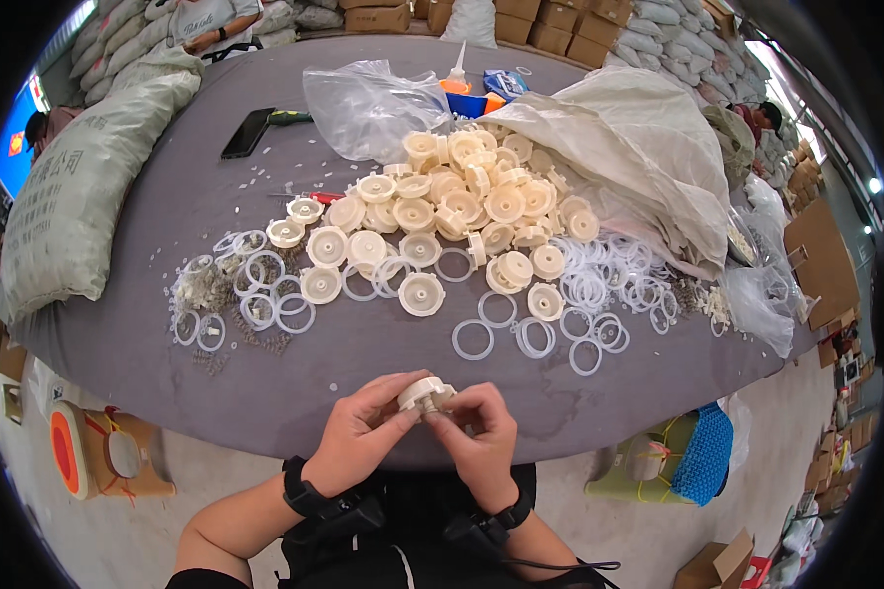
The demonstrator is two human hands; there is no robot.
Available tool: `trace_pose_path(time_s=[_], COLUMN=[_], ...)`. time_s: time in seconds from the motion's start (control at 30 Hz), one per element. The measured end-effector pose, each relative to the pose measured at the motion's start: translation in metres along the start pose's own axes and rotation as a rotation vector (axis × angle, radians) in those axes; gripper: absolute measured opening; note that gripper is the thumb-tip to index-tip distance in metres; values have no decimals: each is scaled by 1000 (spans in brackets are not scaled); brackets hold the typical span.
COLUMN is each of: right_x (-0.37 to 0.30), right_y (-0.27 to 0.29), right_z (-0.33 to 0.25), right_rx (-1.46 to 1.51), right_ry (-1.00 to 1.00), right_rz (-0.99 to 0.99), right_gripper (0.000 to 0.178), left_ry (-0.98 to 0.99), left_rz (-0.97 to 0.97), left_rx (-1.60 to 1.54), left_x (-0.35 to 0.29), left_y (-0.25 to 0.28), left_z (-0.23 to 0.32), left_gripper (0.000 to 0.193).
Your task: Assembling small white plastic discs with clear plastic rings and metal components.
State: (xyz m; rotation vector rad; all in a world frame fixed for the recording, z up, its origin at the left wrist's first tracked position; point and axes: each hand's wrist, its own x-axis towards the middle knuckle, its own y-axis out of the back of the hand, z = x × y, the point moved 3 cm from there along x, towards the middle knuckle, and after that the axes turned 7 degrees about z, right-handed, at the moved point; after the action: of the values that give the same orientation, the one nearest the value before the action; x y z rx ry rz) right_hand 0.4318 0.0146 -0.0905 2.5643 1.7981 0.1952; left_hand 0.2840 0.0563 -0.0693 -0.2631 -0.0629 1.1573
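My left hand grips a cream round plastic cap by its side, held tilted above the near edge of the table. The fingers of my right hand are pinched together against the cap's near side. A small narrow part seems to sit at those fingertips, too small to name. Beyond my hands lies a big heap of similar cream caps. Clear rubber rings are scattered in front of it, with more rings piled to the right. Small metal springs lie at the left among further rings.
A full woven sack rests on the table's left side. Farther back are a dark phone, a clear plastic bag and an opened pale sack. Stools stand below the table's near edge. Other people are in the background.
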Motion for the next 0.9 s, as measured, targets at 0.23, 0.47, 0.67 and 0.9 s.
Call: trace_pose_path(time_s=[0.23, 0.47, 0.67, 0.9], right_x=[10, 6, 4, -2], right_y=[-4, -15, -21, -46], right_z=[0, 17, 34, 33], right_rx=[202, 200, 564, 1047], right_ry=[-36, 16, -342, -656], right_rz=[-92, -165, -111, -211], right_gripper=[27, 18, 22, 32], left_ry=[33, -12, -176, -197], left_rz=[-68, -52, 200, 546], left_rx=[-11, 196, 664, 1313], left_x=[-9, -23, -32, -14], left_y=[-1, 13, 85, 198], left_z=[12, 5, 35, 37], left_gripper=[41, 42, 25, 9])
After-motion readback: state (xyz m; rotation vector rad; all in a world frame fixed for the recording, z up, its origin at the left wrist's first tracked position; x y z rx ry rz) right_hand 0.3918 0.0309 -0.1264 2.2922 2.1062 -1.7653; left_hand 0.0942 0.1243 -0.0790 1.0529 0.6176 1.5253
